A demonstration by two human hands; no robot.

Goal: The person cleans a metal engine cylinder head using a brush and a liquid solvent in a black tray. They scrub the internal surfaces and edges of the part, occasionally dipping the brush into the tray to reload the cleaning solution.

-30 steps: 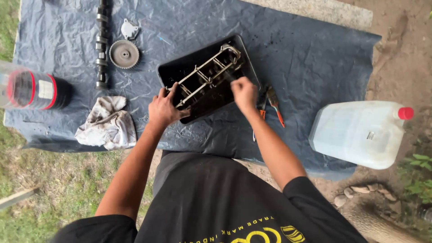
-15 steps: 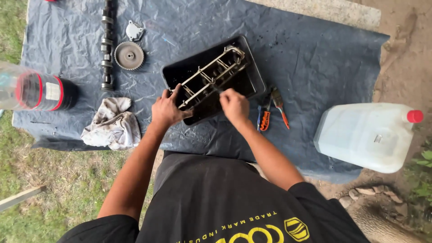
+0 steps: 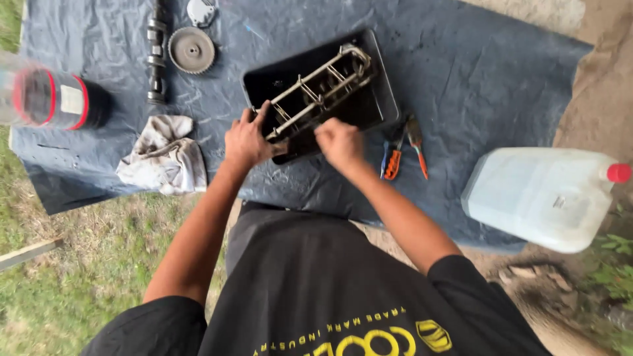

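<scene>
A long metal engine part (image 3: 321,89), a ladder-like frame of rails and caps, lies slanted in a black rectangular tray (image 3: 382,99) on a dark blue tarp. My left hand (image 3: 246,140) grips the near left end of the metal frame at the tray's rim. My right hand (image 3: 338,142) is closed at the tray's near edge, touching the frame's near side; whatever it pinches is hidden by the fingers.
Orange-handled pliers (image 3: 403,150) lie right of the tray. A white plastic jug (image 3: 544,196) with a red cap sits at the right. A dirty rag (image 3: 163,155), a camshaft (image 3: 156,53), a gear (image 3: 191,49) and a red-banded jar (image 3: 56,99) lie at the left.
My right hand has moved from the tray's right side toward the near edge, closer to my left hand. The left hand stays on the frame's end.
</scene>
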